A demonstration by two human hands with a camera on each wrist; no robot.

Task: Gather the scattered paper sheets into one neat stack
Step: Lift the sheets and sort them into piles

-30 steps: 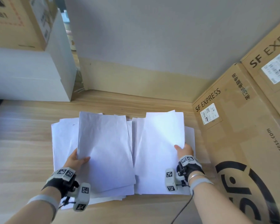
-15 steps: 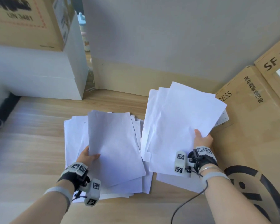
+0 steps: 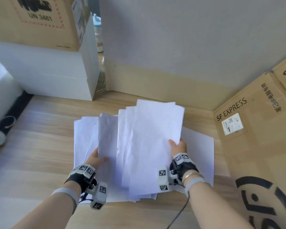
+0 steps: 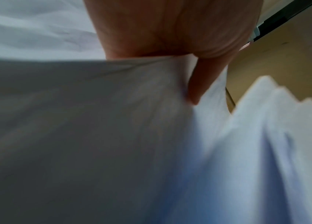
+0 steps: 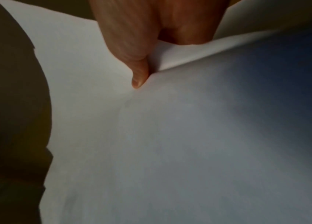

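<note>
Fingers of the right hand [image 3: 177, 147] pinch a fanned bundle of white sheets [image 3: 149, 146] by its right edge; in the right wrist view the thumb [image 5: 130, 50] lies on top of the paper and the other fingers are hidden under it. That bundle is raised and tilted, its far end up toward the wall, and it overlaps the sheet on its left.

Left of those fingers, the left hand [image 3: 96, 158] holds a single sheet [image 3: 107, 138] by its near left edge, thumb on top; the left wrist view shows the thumb [image 4: 203, 84] pressing into the paper while the rest of the fingers are out of sight beneath.

Under and around both hands, more loose sheets [image 3: 84, 138] lie spread flat on the wooden counter [image 3: 40, 154], some poking out left of the left fingers. One flat sheet [image 3: 198, 154] lies just right of the right fingers, reaching toward a cardboard box marked SF EXPRESS [image 3: 254, 138]. Beyond the left fingers stand a white box [image 3: 56, 71] and a brown carton [image 3: 31, 19] on top of it.
</note>
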